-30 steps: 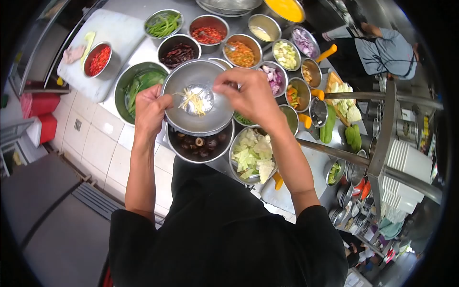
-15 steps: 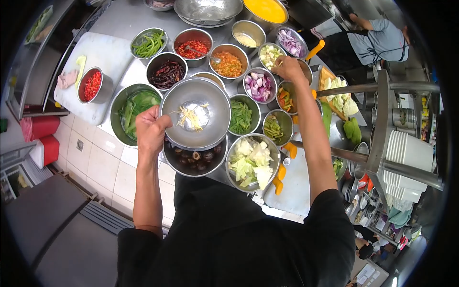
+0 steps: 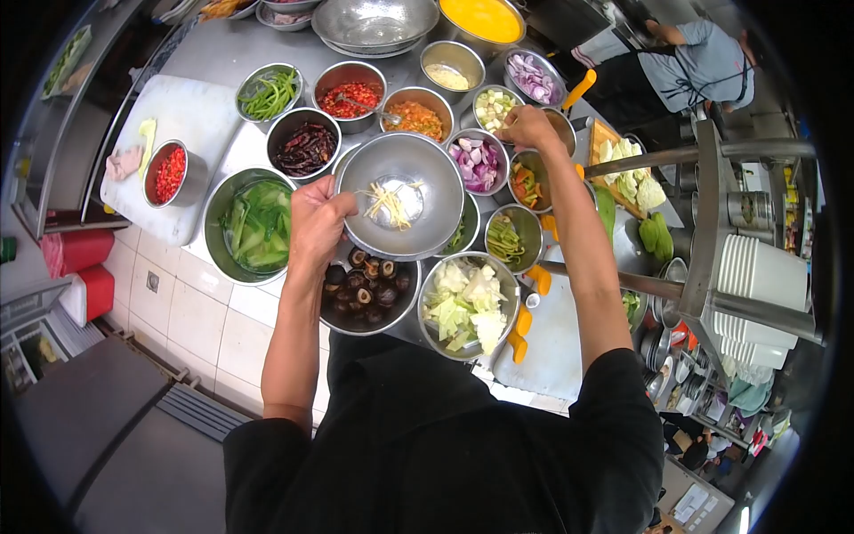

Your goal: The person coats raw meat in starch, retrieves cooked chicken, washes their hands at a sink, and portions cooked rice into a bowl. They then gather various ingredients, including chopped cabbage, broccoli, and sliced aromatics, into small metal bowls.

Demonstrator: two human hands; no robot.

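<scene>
My left hand (image 3: 317,220) grips the rim of a shallow metal bowl (image 3: 434,198), thumb over the edge. Thin pale-yellow strips (image 3: 390,205), which look like ginger, lie inside it. The bowl hangs above the other containers and partly covers a pot of dark mushrooms (image 3: 369,294) and a bowl of cut greens. My right hand (image 3: 532,127) reaches to a tin of pale green and white chopped pieces (image 3: 495,109). Its fingers are drawn together at the tin's edge; what they hold, if anything, is hidden. Chopped purple onion (image 3: 478,165) sits just below that tin.
Around them stand tins of red chillies (image 3: 351,96), dried chillies (image 3: 305,149), green peppers (image 3: 267,93) and cut cabbage (image 3: 467,303). A white cutting board (image 3: 178,116) lies left, a metal rack (image 3: 709,222) stands right. Beyond it, a person in a grey shirt (image 3: 703,76) is at work.
My left hand has moved right and slightly up with the bowl, uncovering more of the mushrooms and the pot of greens. My right hand has shifted slightly left, closer over the tin of chopped pieces.
</scene>
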